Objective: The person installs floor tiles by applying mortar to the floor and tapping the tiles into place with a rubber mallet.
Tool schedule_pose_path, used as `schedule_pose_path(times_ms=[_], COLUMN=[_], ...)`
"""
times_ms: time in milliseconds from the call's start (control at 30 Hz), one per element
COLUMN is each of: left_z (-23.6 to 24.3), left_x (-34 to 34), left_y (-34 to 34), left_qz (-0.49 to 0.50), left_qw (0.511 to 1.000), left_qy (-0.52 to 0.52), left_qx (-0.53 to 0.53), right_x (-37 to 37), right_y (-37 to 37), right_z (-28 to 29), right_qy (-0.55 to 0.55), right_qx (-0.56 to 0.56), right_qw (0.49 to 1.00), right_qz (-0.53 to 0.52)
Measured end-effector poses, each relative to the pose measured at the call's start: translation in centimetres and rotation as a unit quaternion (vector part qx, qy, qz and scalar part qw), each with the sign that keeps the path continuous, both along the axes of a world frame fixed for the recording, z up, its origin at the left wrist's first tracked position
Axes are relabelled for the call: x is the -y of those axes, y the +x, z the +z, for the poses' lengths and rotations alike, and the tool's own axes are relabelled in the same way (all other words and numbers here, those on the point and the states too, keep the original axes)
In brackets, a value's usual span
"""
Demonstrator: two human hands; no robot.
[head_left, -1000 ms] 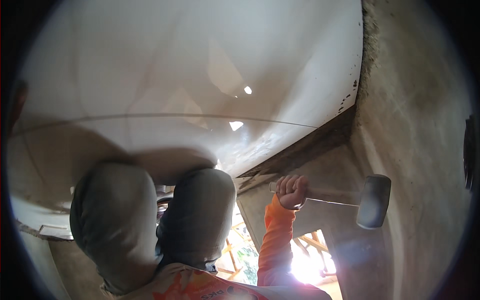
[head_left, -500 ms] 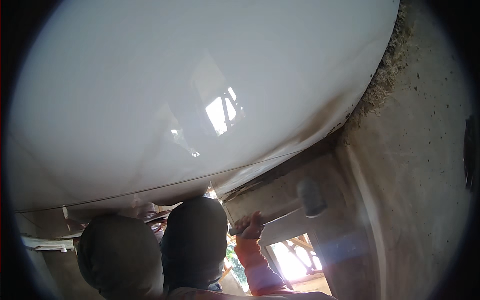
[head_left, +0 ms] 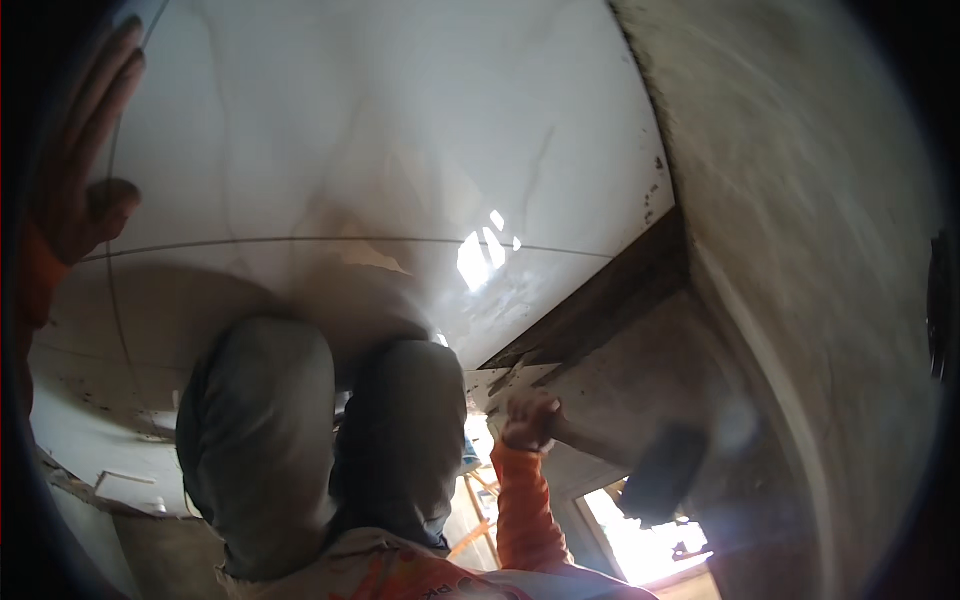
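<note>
My right hand [head_left: 530, 420] grips the handle of a mallet [head_left: 665, 475], fingers wrapped round it. The mallet's dark, blocky head is blurred and hangs to the right of the hand, apart from the floor tiles. At the far left, my left hand [head_left: 92, 165] holds nothing; its fingers are stretched out and apart over the glossy white tile [head_left: 350, 120] close to a joint line. Whether its palm touches the tile I cannot tell. Window light reflects in the tile's surface.
My bent knees [head_left: 400, 430] are in front of the tiles. A dark untiled strip [head_left: 610, 300] runs between the tile edge and the grey plastered wall [head_left: 800, 170] on the right. A bright window opening [head_left: 650, 545] shows at lower right.
My left hand has come into view at the left. The mallet has swung lower in my right hand. The view has shifted, showing more tile joints and more of my legs.
</note>
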State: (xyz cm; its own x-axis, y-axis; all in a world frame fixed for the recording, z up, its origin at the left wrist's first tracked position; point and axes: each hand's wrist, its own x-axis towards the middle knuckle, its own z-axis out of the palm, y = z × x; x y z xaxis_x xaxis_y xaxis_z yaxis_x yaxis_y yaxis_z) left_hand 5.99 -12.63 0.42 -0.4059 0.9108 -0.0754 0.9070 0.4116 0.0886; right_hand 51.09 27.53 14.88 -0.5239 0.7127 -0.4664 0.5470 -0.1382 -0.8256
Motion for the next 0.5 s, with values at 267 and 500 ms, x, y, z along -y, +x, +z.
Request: schedule_pose_path(times_ms=[267, 500], left_z=[1.7, 2.9], left_x=[-0.9, -1.6], left_y=[0.6, 1.7], left_qz=[0.038, 0.068], left_qw=[0.998, 0.996], left_qy=[0.046, 0.037], left_qx=[-0.002, 0.035], right_x=[-1.7, -2.3], right_y=[0.7, -2.3], right_z=[-2.8, -1.8], right_qy=[-0.107, -0.032], right_qx=[-0.053, -0.029], right_qw=[0.99, 0.994], right_qz=[-0.078, -0.104])
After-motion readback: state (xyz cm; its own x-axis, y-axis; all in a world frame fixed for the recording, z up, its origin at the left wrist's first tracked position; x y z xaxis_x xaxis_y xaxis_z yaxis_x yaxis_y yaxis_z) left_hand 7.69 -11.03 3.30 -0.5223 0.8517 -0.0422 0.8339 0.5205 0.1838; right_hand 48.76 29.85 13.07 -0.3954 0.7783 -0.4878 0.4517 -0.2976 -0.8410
